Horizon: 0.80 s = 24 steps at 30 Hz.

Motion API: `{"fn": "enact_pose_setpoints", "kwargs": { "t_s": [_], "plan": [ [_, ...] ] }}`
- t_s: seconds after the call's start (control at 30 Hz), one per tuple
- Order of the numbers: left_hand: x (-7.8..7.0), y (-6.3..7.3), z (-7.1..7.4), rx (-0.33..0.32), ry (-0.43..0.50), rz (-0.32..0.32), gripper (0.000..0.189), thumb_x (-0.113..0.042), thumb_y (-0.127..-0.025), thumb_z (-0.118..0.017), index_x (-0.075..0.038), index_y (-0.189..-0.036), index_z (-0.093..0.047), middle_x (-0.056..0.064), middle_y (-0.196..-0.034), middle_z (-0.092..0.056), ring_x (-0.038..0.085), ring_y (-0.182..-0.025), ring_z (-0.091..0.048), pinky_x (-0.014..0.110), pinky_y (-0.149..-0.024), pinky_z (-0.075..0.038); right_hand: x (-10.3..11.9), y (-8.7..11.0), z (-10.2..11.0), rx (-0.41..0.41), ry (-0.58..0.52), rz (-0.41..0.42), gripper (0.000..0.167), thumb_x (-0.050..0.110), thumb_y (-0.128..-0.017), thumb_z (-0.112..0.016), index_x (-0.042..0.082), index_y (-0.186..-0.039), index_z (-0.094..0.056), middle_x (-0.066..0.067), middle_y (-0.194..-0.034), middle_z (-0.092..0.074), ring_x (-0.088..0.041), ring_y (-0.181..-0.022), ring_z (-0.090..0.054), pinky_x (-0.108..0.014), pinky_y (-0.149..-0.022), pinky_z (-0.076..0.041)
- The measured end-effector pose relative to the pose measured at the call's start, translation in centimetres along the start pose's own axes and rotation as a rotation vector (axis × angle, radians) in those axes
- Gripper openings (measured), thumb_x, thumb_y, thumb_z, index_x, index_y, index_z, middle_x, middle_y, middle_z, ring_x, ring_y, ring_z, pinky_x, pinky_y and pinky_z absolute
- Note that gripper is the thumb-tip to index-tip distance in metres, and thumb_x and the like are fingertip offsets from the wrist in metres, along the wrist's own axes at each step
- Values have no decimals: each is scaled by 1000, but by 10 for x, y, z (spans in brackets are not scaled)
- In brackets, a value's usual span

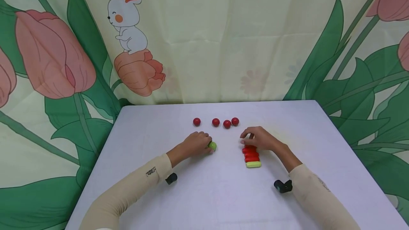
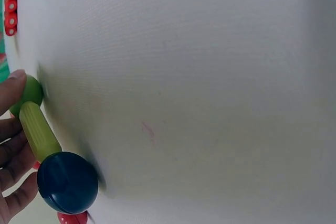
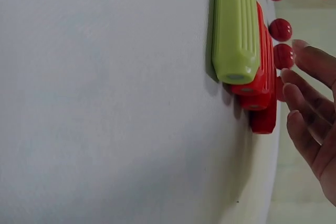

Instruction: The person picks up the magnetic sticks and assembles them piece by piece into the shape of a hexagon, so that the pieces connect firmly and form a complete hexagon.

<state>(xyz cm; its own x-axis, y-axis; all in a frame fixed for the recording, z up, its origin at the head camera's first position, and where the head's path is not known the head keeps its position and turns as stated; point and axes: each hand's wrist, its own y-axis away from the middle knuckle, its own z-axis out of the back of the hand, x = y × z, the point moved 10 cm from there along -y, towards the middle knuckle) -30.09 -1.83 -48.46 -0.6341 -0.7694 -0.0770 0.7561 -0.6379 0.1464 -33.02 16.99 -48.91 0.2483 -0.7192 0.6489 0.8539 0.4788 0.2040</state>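
My left hand (image 1: 195,144) holds a toy piece at the table's left middle. In the left wrist view this is a green ball (image 2: 32,92), a ribbed yellow-green rod (image 2: 39,129) and a dark blue ball (image 2: 67,183) joined in a line. The thumb lies on the green ball, with the fingers behind the rod. From the head, the rod and blue ball are hidden. My right hand (image 1: 261,138) hovers at the far end of a row of red rods (image 1: 251,154), fingers loosely bent around nothing. A yellow-green rod (image 3: 236,30) forms the row's near end.
Several red balls (image 1: 216,122) lie spread along the back of the white table (image 1: 217,201). Behind the table's back edge hangs a printed curtain (image 1: 204,45). Black wrist cameras (image 1: 283,186) stick out under both forearms.
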Motion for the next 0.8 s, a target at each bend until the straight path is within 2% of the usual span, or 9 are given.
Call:
{"fn": "enact_pose_setpoints", "kwargs": {
  "t_s": [0.23,0.33,0.57,0.8],
  "plan": [
    [-1,0,1,-6,-6,-12,41,-45,-89,-74,-13,-114,-72,-2,-95,-70,10,-79,-56,23,-72,-48,-10,11,15,-32,26,28,27,17,-90,-76,8,-115,-73,-6,-104,-71,-15,-83,-62,-24,-68,-55],
    [-2,0,2,-12,-13,-18,41,-45,-89,-74,-12,-114,-72,-1,-95,-70,10,-79,-56,23,-71,-48,-14,16,18,-18,37,55,24,14,-90,-75,8,-113,-74,-7,-106,-71,-15,-85,-62,-24,-68,-55],
    [-2,2,5,-20,-16,-21,40,-44,-90,-74,-12,-114,-72,-1,-97,-71,10,-81,-57,23,-72,-49,-23,23,15,49,46,60,23,10,-89,-76,9,-112,-75,-7,-107,-69,-15,-86,-59,-24,-69,-53],
    [-1,2,4,-23,-8,-20,40,-44,-90,-74,-12,-114,-72,-1,-96,-70,11,-81,-57,24,-73,-49,-25,21,13,57,69,70,24,8,-87,-77,9,-111,-76,-5,-105,-69,-15,-86,-59,-23,-69,-53]
  ]
}}
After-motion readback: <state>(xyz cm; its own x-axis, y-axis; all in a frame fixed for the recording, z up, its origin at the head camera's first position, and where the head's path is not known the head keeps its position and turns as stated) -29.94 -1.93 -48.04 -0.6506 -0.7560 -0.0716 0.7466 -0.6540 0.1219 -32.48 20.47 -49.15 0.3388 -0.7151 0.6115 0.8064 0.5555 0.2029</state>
